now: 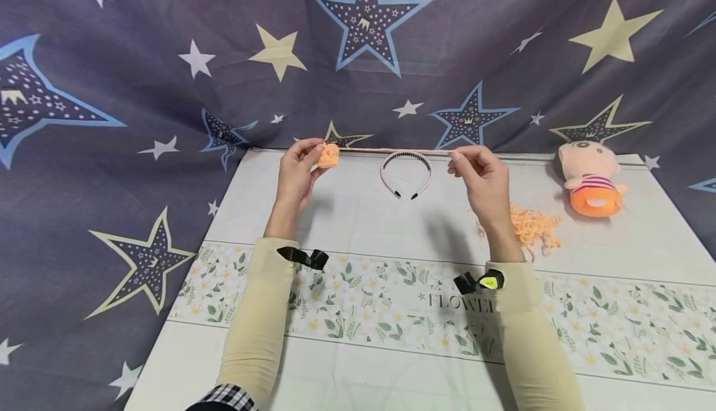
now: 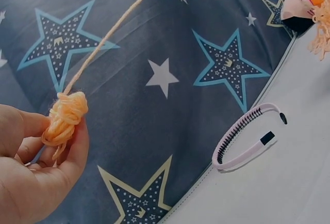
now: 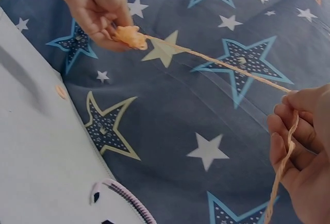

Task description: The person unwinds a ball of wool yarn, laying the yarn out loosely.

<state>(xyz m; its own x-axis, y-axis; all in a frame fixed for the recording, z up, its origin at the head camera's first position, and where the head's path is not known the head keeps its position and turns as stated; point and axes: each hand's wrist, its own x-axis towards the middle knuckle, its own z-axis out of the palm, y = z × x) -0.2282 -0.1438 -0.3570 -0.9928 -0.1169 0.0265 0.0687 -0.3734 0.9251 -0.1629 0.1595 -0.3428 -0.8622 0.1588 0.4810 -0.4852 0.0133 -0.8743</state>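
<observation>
Between the thumb and fingers of my left hand is a small wound bundle of orange yarn. From it a single strand runs straight and taut across to my right hand, whose thumb and finger pinch it. Past that pinch the strand hangs down over the right fingers, as the right wrist view shows. A loose, curly heap of the same orange yarn lies on the table, partly hidden by the right wrist. Both hands are raised above the table's far side.
A pale pink toothed headband lies near the table's back edge, between the hands. At the right stands a plush doll in orange and stripes. The white tablecloth has a floral band; a starry curtain hangs behind.
</observation>
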